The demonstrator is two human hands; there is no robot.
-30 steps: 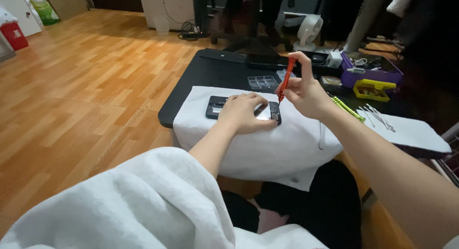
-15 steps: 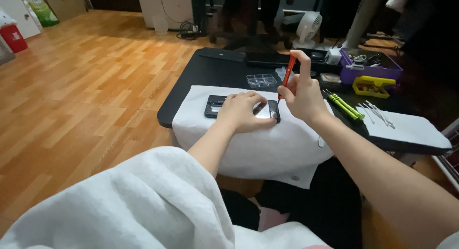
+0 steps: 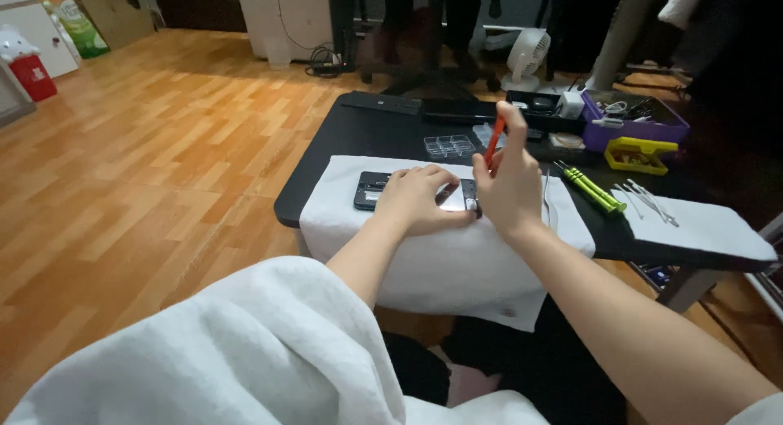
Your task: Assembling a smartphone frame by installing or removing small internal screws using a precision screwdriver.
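The left hand (image 3: 420, 201) lies flat, palm down, on a dark opened phone (image 3: 408, 193), its fingers spread over the middle and pressing the device onto the white cloth (image 3: 457, 254) beneath. Only the ends of the phone show on either side of the hand. The right hand (image 3: 510, 188) stands just beside the phone's right end, wrist low and fingers raised, pinching a slim red tool (image 3: 494, 139) that points up and away from the device; whether the tool's lower tip touches the phone cannot be told, since the hand hides it. Beyond the fingertips of the left hand sits a small clear compartment tray (image 3: 449, 145) on the black table (image 3: 359, 131). To the right of the right hand lie two green screwdrivers (image 3: 591, 188), and farther out a yellow holder (image 3: 640, 154) and a purple box (image 3: 644, 123)
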